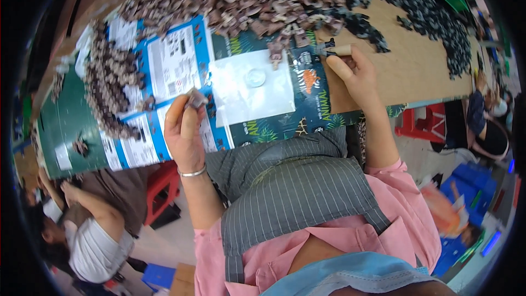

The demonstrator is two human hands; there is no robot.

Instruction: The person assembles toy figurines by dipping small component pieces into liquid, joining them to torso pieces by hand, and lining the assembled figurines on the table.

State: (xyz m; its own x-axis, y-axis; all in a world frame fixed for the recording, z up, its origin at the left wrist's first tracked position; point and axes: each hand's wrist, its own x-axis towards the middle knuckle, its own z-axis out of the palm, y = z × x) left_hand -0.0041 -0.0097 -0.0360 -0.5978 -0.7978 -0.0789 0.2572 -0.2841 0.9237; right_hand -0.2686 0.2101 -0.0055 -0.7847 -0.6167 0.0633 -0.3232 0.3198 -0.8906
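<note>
My left hand [185, 134], with a bangle on the wrist, pinches a small brownish-grey plastic piece [197, 99] between thumb and fingers, just left of a white sheet [230, 107]. On that sheet sits a small clear round object [255, 78]. My right hand [359, 77] is closed at the fingertips on a small dark grey plastic piece [330, 47], and a beige cover wraps one fingertip. Close to it, a brownish piece [276, 53] lies over the sheet's upper edge. The exact shape of both held pieces is blurred.
A large heap of brownish-grey pieces [235, 0] fills the table's far side, with dark grey pieces [416, 11] at far right. Rows of brown figures [112, 85] stand at left. Printed card [312, 123] and brown cardboard [419, 71] cover the table. Another person [98, 230] sits at lower left.
</note>
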